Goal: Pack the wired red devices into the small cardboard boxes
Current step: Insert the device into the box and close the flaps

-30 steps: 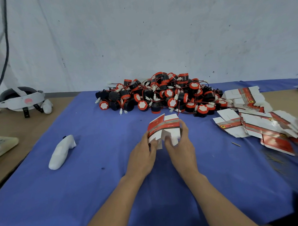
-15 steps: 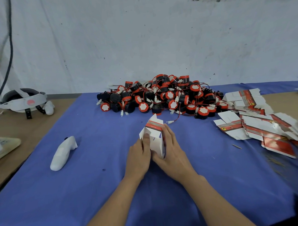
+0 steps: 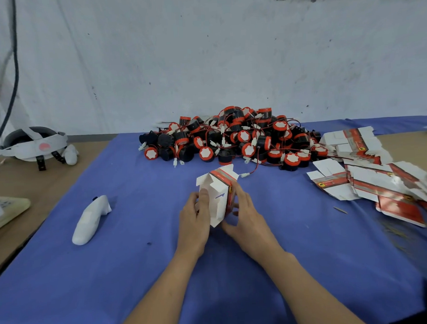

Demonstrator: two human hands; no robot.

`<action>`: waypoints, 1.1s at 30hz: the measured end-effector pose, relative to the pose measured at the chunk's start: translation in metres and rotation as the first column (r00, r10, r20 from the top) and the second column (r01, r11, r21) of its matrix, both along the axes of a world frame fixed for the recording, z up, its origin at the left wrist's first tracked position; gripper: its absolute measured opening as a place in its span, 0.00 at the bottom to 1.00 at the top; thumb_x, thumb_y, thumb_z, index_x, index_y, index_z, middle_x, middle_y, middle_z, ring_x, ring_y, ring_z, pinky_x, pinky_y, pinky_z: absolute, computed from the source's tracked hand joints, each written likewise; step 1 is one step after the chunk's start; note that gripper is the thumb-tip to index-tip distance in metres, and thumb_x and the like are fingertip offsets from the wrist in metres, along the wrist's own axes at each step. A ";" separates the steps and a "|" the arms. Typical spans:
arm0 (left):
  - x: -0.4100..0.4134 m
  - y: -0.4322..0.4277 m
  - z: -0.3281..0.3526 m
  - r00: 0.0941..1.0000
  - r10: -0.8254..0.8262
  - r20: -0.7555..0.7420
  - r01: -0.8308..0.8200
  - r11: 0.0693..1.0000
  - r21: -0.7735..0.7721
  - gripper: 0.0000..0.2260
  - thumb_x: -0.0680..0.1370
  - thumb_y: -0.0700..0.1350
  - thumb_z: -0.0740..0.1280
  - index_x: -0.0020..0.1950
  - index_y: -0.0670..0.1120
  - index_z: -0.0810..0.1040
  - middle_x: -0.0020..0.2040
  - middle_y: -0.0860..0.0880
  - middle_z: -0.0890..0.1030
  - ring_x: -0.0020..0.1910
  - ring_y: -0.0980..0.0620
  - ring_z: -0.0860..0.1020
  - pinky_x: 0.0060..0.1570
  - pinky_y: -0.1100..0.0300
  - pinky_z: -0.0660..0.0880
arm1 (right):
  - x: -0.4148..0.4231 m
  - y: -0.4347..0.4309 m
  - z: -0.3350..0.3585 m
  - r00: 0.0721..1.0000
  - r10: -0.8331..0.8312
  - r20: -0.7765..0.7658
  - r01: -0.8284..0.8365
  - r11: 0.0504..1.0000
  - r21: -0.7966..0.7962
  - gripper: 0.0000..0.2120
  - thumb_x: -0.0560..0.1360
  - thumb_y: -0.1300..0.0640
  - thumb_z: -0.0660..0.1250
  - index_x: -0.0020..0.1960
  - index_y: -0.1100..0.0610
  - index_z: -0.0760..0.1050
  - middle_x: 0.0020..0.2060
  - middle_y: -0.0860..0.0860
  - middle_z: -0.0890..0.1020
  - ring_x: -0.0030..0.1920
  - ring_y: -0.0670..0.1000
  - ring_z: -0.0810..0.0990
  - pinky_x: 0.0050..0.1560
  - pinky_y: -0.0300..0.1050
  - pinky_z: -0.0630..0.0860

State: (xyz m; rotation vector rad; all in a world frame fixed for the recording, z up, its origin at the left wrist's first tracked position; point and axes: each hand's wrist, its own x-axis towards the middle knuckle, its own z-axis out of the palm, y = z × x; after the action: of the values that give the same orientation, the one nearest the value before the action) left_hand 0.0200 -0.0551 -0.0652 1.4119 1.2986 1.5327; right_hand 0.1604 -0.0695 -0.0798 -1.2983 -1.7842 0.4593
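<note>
A small white and red cardboard box (image 3: pixel 218 193) is half unfolded between my hands, above the blue cloth (image 3: pixel 143 273), its flaps standing open at the top. My left hand (image 3: pixel 195 218) grips its left side with the thumb on the white panel. My right hand (image 3: pixel 246 216) holds its right red side and lower corner. A big pile of red and black wired devices (image 3: pixel 233 139) lies behind the box, one white plug (image 3: pixel 244 175) trailing toward it. Flat unfolded boxes (image 3: pixel 368 178) are stacked at the right.
A white controller (image 3: pixel 91 219) lies on the cloth to the left. A white headset (image 3: pixel 35 146) rests on the bare wooden table at the far left, near another pale object (image 3: pixel 8 210). A white wall stands behind the table.
The flat carton has been opened up into a box shape and turned on end between my hands. Both hands have shifted slightly lower and nearer to me.
</note>
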 end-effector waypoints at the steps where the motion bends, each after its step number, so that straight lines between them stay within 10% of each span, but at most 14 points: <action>1: 0.000 0.000 -0.001 1.000 -0.013 -0.018 0.013 1.000 0.009 0.14 0.84 0.57 0.57 0.47 0.53 0.78 0.41 0.61 0.82 0.40 0.63 0.79 0.35 0.71 0.73 | 0.001 0.000 0.001 0.998 -0.044 -0.035 0.044 0.999 -0.008 0.43 0.73 0.46 0.74 0.74 0.29 0.46 0.65 0.38 0.70 0.57 0.45 0.79 0.51 0.48 0.81; 7: -0.001 -0.003 -0.007 0.988 -0.052 -0.146 0.059 0.997 0.044 0.18 0.80 0.65 0.57 0.67 0.60 0.67 0.46 0.58 0.83 0.45 0.60 0.81 0.45 0.70 0.74 | 0.005 -0.004 0.011 0.927 -0.323 -0.191 0.319 0.946 -0.053 0.42 0.69 0.37 0.76 0.70 0.29 0.48 0.53 0.26 0.74 0.46 0.36 0.78 0.38 0.42 0.76; 10: 0.003 -0.007 -0.007 0.957 -0.018 -0.291 0.051 0.993 0.106 0.16 0.76 0.70 0.54 0.55 0.61 0.67 0.45 0.58 0.82 0.41 0.58 0.80 0.42 0.55 0.77 | 0.009 -0.003 0.012 0.842 -0.494 -0.218 0.485 0.869 -0.098 0.44 0.70 0.37 0.74 0.75 0.42 0.49 0.66 0.39 0.75 0.58 0.49 0.80 0.50 0.54 0.79; 14: 0.005 -0.014 -0.005 0.875 -0.015 -0.484 0.116 0.977 0.180 0.13 0.77 0.70 0.54 0.51 0.63 0.65 0.45 0.62 0.80 0.41 0.62 0.79 0.37 0.61 0.75 | 0.009 -0.005 0.014 0.846 -0.499 -0.190 0.486 0.867 -0.114 0.45 0.70 0.36 0.74 0.75 0.43 0.49 0.67 0.41 0.75 0.59 0.50 0.81 0.50 0.53 0.78; 19: 0.005 -0.012 -0.003 0.950 -0.034 -0.310 0.098 0.977 0.192 0.19 0.75 0.67 0.62 0.62 0.63 0.63 0.58 0.68 0.75 0.52 0.63 0.79 0.45 0.57 0.81 | 0.004 -0.007 0.014 0.952 -0.296 -0.077 0.289 0.953 -0.095 0.43 0.72 0.40 0.74 0.74 0.36 0.46 0.57 0.35 0.72 0.50 0.45 0.81 0.41 0.47 0.77; 25: 0.002 -0.004 -0.003 0.999 0.030 -0.033 -0.024 0.985 0.168 0.28 0.68 0.67 0.72 0.61 0.71 0.61 0.61 0.71 0.71 0.60 0.69 0.73 0.53 0.75 0.72 | 0.003 -0.005 0.006 0.966 -0.129 0.223 0.139 0.990 -0.030 0.34 0.79 0.50 0.67 0.78 0.44 0.51 0.70 0.41 0.65 0.58 0.46 0.78 0.42 0.53 0.80; 33: 0.002 0.001 -0.007 0.992 0.085 -0.097 -0.066 0.981 0.181 0.38 0.67 0.64 0.73 0.72 0.63 0.58 0.69 0.63 0.65 0.66 0.72 0.64 0.53 0.75 0.69 | 0.007 -0.005 0.003 0.943 -0.137 0.302 0.114 0.989 0.093 0.16 0.81 0.60 0.61 0.67 0.48 0.71 0.72 0.44 0.64 0.41 0.49 0.78 0.37 0.52 0.77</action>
State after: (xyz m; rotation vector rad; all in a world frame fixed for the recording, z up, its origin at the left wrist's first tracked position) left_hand 0.0223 -0.0541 -0.0720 1.5890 1.3173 1.6805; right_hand 0.1675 -0.0750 -0.0772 -1.4832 -1.9366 0.1202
